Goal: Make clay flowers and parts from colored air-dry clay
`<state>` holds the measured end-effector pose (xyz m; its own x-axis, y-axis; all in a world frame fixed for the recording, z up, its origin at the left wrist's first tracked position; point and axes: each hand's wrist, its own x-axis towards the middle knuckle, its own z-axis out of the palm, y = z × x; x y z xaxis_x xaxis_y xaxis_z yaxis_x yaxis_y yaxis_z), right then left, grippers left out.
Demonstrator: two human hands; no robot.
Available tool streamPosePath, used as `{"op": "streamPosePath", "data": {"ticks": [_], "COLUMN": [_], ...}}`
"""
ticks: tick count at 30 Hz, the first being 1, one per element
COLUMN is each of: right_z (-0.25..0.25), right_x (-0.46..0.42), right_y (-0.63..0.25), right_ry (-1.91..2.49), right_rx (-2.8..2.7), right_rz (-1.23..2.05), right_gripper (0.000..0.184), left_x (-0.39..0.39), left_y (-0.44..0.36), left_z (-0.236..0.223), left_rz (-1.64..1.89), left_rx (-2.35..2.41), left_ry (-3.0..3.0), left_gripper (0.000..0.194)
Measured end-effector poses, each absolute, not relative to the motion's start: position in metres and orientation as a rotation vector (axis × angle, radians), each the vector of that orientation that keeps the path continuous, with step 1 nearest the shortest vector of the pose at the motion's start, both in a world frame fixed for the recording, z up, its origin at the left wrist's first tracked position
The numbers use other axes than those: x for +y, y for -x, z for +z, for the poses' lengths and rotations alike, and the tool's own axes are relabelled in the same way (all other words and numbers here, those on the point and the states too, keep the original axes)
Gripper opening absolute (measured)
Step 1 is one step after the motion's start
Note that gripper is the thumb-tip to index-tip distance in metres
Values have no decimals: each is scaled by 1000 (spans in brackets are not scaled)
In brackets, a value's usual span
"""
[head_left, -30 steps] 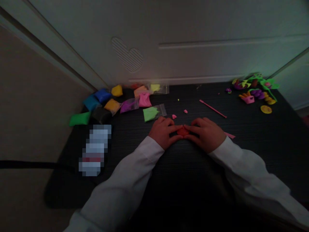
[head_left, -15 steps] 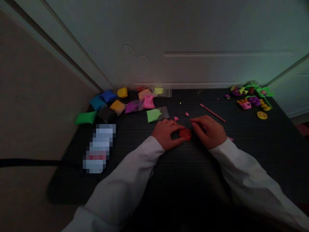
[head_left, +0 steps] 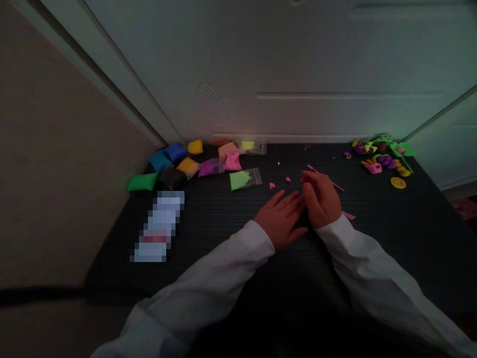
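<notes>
My left hand (head_left: 281,219) lies flat on the dark table (head_left: 391,238), fingers stretched out and pressed sideways against my right hand (head_left: 321,199). My right hand stands on its edge with its fingers curled in. The red clay lump from the earlier frames is out of sight, hidden between or under the hands. A thin pink stick (head_left: 325,178) lies just behind my right hand. Two small pink clay bits (head_left: 272,185) lie just beyond my left fingertips.
A clear bag of light green clay (head_left: 242,179) lies left of the hands. Several coloured clay bags (head_left: 186,166) are piled at the back left against the white panel. Finished clay figures (head_left: 383,160) and a yellow disc (head_left: 398,182) sit at the back right. A pink strip (head_left: 349,215) lies by my right wrist.
The hands, earlier apart on either side of the red clay lump, have come together; my left hand has flattened, my right has turned on edge, and the lump is hidden. The view tilted up.
</notes>
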<state>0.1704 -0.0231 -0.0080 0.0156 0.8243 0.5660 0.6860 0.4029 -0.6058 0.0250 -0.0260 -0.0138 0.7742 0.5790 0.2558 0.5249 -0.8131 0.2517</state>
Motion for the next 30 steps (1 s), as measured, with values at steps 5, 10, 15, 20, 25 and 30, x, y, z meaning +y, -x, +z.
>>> {"op": "streamPosePath", "data": {"ticks": [5,10,15,20,25,30], "right_z": [-7,-11,-12,-10,-9,-10], "right_x": [-27,-25,-23,-26,-27,-25], "right_y": [-170,-171,-173,-174,-176,-174], "right_ry": [1305,1308,1335,1308,1311,1316], "right_rx": [-1735,-1724,-1712,-1669,-1657,-1708], "right_rz": [210,167,110,85,117,145], "right_gripper": [29,28,27,28,26,23], "left_x": [-33,-32,-36,-34,-31,-30], "left_y": [-37,-36,-37,-27,-7,-4], "left_z": [-17,-17,-16,-15,-21,-24], "left_rz": [354,313,357,551,647,625], "left_rx": [1022,1015,1040,1007,1083,1213], "left_ry": [-2765,-2746,-2753,-2658,-2537,-2537], "left_gripper": [68,73,70,63,64,52]}}
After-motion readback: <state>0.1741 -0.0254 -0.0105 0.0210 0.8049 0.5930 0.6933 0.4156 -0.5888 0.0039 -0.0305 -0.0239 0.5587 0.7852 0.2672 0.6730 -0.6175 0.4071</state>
